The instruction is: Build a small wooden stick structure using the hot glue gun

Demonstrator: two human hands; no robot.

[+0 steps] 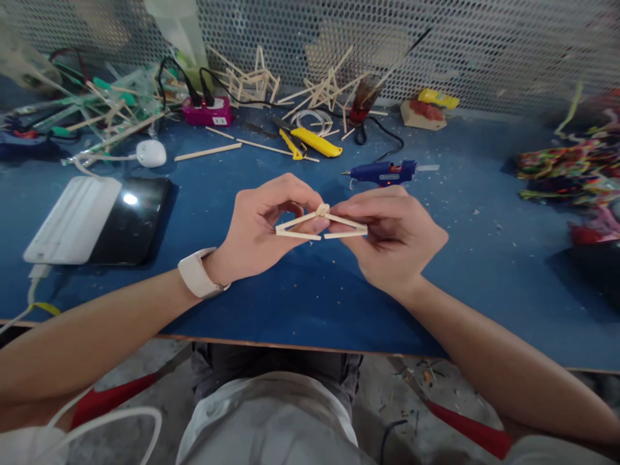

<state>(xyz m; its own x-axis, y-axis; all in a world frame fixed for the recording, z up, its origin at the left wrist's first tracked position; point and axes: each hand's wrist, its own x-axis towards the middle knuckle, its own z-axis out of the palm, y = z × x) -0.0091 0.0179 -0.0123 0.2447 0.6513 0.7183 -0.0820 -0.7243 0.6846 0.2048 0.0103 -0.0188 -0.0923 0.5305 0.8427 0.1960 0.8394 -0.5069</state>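
Observation:
Between my two hands is a small frame of pale wooden sticks (298,220), bent in a peak with a joint at its top and two lower sticks whose ends stand a little apart. My left hand (264,216) pinches the frame's left side near the peak. On the other side, my right hand (390,229) grips it with thumb and fingers. Both hands are held above the blue table (290,297). Just beyond my right hand lies a blue glue gun (382,173) with a clear glue stick in its back.
Behind are a yellow utility knife (317,141), a pink power block (207,111) and several stick structures (252,81) against a perforated metal panel (271,26). A phone (133,223) and white power bank (72,219) lie left. Colourful threads (576,165) lie right.

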